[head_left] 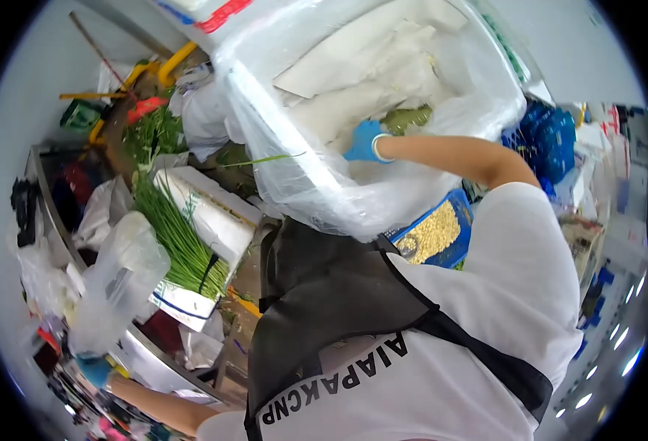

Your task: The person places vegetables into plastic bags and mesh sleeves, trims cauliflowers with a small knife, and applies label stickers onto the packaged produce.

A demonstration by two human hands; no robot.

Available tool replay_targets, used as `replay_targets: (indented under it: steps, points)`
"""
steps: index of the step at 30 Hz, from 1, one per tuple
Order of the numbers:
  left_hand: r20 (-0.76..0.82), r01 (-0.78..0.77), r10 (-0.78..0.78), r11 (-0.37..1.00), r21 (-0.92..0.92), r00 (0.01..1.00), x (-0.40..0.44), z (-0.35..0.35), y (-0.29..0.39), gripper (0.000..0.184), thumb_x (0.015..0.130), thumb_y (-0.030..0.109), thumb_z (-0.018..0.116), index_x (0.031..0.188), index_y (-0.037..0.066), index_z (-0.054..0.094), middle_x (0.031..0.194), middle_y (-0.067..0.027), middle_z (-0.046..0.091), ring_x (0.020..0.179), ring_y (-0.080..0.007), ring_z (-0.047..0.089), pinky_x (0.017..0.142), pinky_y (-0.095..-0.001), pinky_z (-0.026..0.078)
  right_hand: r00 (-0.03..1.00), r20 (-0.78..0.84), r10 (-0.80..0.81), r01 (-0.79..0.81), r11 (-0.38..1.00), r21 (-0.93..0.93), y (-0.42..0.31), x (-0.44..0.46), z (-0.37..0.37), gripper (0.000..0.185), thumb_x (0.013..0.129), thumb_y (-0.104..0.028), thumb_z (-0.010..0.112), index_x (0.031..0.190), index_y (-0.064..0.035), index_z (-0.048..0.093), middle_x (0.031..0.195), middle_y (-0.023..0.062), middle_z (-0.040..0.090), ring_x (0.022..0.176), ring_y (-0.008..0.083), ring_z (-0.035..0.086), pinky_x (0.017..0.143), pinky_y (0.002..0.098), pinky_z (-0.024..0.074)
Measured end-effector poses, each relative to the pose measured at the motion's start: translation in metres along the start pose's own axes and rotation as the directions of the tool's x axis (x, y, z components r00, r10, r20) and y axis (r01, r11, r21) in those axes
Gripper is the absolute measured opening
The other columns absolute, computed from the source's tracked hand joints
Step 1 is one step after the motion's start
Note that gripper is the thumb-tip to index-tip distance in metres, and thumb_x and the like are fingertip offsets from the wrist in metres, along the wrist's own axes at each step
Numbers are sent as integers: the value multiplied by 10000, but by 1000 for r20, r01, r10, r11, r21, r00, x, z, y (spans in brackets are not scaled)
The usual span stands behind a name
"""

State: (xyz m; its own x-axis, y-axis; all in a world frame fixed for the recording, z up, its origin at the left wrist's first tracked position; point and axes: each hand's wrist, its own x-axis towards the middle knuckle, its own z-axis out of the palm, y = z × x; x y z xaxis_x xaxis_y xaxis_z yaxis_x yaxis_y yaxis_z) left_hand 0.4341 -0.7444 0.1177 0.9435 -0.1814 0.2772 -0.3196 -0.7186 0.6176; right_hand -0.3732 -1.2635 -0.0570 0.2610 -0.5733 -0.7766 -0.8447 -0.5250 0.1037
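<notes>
My right hand (366, 141), in a blue glove, reaches into a large white box (265, 121) lined with clear plastic. It lies against pale sheets (372, 77), beside a green bundle (406, 118); its fingertips are hidden. At the lower left, my left hand (94, 370), also gloved in blue, is closed at the lower end of a translucent plastic bag (122, 275). Between my hands, long green stalks (177, 242) lie on a white foam box (217, 220).
A blue tray (465, 213) of yellowish pieces (434, 234) sits just below the large box. Leafy greens (151, 134) and yellow pipes (175, 65) are at the upper left. Blue bags (552, 140) stand at the right. A metal-edged counter (158, 358) runs along the left.
</notes>
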Motion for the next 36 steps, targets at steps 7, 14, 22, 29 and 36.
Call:
replay_targets:
  steps: [7, 14, 22, 29, 36]
  points:
    - [-76, -291, 384, 801, 523, 920, 20, -139, 97, 173, 916, 159, 536, 993, 44, 639, 901, -103, 622, 785, -233, 590, 725, -335, 492, 896, -79, -438, 429, 897, -105, -22, 21, 2, 516, 866, -339, 570, 1264, -10, 573, 1198, 203, 619, 1072, 342, 612, 945, 428, 465]
    - [-201, -138, 390, 687, 713, 899, -33, -235, 89, 168, 913, 114, 504, 980, 64, 649, 928, -167, 665, 809, -300, 639, 740, -369, 514, 965, -136, -223, 221, 975, -27, 27, 63, -10, 498, 850, -309, 592, 1253, -15, 582, 1180, 192, 626, 1064, 331, 615, 942, 412, 468]
    - [-158, -35, 245, 636, 771, 957, 34, -307, -45, 192, 911, 130, 502, 1033, 58, 633, 1008, -170, 650, 888, -297, 626, 795, -374, 497, 953, -301, -23, 55, 993, 101, 37, 36, -14, 480, 833, -275, 616, 1239, -20, 594, 1160, 180, 635, 1056, 319, 618, 939, 395, 471]
    - [7, -60, 75, 733, 678, 997, 133, -270, -208, 244, 909, 164, 512, 1099, 46, 610, 1093, -151, 618, 972, -271, 594, 855, -368, 470, 913, -404, 60, 37, 973, 229, -34, -13, -30, 467, 818, -245, 638, 1227, -24, 604, 1142, 169, 643, 1049, 309, 621, 936, 380, 474]
    - [-50, 98, -85, 803, 589, 995, 155, -154, -212, 313, 908, 197, 521, 1166, 33, 587, 1178, -133, 587, 1057, -245, 561, 915, -362, 443, 912, -357, 202, 225, 480, 848, -77, -17, -41, 456, 802, -215, 660, 1216, -29, 613, 1125, 158, 650, 1041, 299, 624, 934, 365, 476]
